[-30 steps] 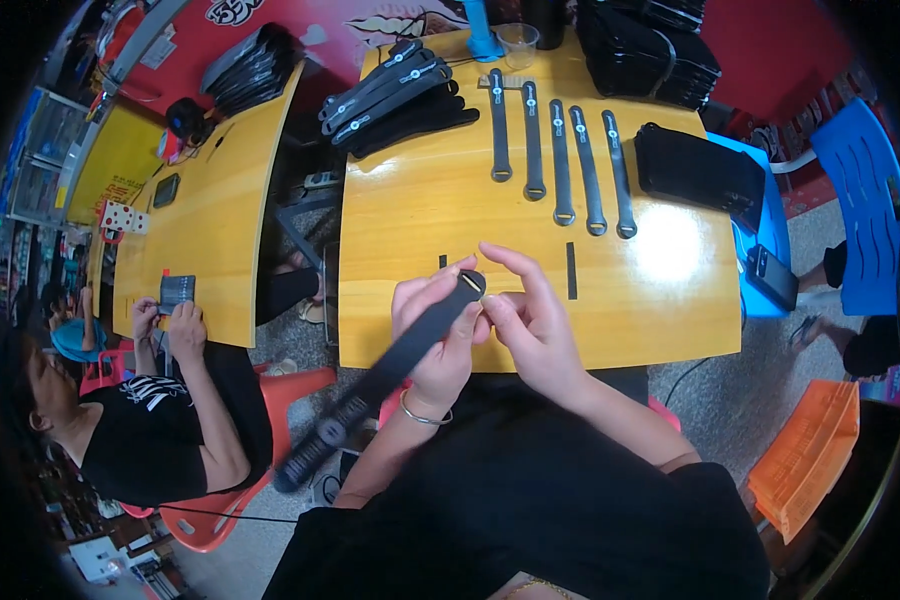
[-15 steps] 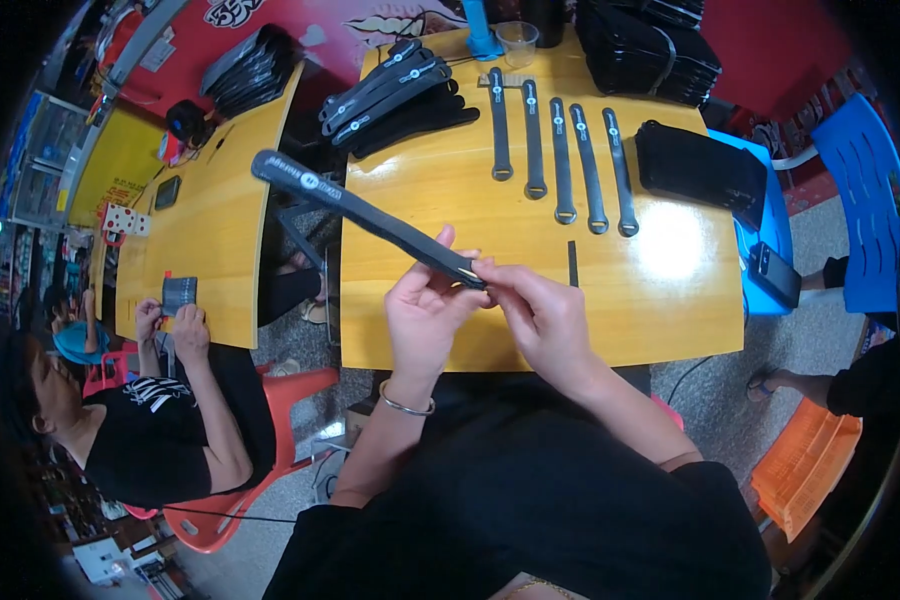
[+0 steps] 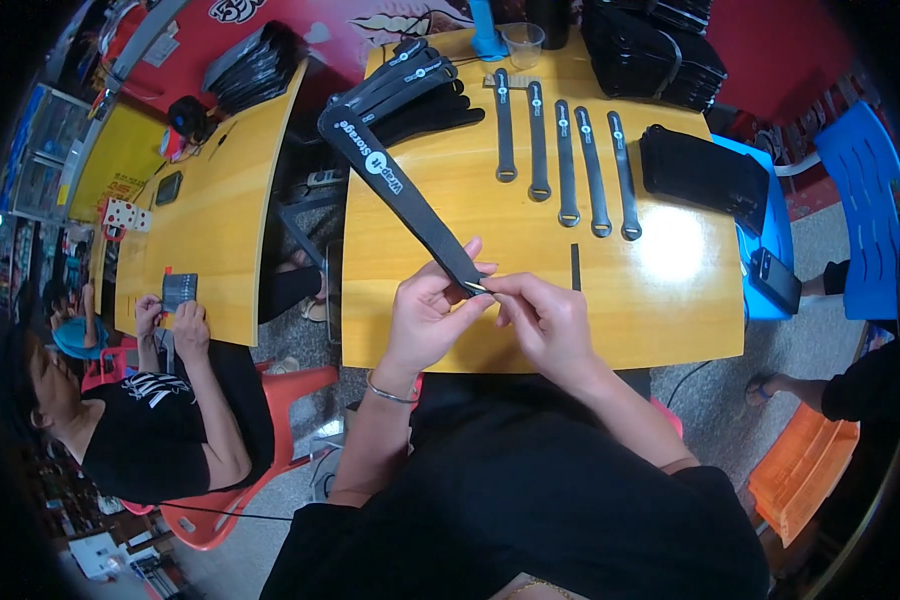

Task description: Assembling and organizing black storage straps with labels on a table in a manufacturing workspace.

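Over the near edge of the bench (image 3: 660, 335), the dark strap (image 3: 408, 200), presumably light, pliable and best taken by its slotted end, is gripped there by the half-curled left hand (image 3: 425, 318) and pinched by the nearly closed right hand (image 3: 548, 322).

My left hand (image 3: 420, 325) and right hand (image 3: 550, 320) pinch the near end of a black strap (image 3: 415, 210), its white-printed far end overlapping, in view, a pile of straps (image 3: 430, 118). On the yellow table (image 3: 660, 325): five dark straps (image 3: 567, 165) in a row, a narrow strip (image 3: 575, 267) and a black case (image 3: 705, 172). Left: a seated co-worker (image 3: 155, 440) at another table (image 3: 215, 230).
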Motion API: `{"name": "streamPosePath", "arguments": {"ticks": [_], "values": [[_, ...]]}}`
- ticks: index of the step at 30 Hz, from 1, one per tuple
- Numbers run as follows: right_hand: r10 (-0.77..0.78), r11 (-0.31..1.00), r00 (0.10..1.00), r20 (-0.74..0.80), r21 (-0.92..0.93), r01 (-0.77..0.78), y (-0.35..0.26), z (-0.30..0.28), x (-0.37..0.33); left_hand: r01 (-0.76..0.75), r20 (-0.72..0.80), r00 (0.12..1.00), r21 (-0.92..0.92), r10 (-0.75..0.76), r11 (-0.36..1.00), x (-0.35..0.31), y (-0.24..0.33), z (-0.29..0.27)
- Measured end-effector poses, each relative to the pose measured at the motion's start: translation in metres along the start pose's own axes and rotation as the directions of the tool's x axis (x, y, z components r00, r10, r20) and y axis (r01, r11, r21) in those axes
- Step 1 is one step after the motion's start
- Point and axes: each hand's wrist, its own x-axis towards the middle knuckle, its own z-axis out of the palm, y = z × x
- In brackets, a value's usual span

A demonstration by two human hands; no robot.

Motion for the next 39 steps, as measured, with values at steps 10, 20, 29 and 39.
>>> {"name": "streamPosePath", "arguments": {"ticks": [10,20,29,39], "values": [[0.053,0.996,0.993,-0.101,0.071,-0.046,0.010,0.007,0.000,0.014,-0.206,0.978,0.164,0.020,0.986,0.001,-0.012,0.022],[0.039,0.999,0.999,-0.008,-0.019,-0.039,0.003,-0.013,0.008,-0.065,-0.078,0.991,0.442,0.110,0.895,0.003,0.008,0.010],[-0.185,0.948,0.963,0.197,-0.223,0.227,-0.026,-0.037,0.013,-0.011,0.220,0.970,0.454,-0.100,0.891,-0.008,0.044,-0.009],[0.080,0.992,0.940,0.332,-0.116,-0.044,-0.047,-0.068,0.011,0.176,-0.059,0.980,-0.170,-0.189,0.969,-0.017,0.029,0.018]]}}
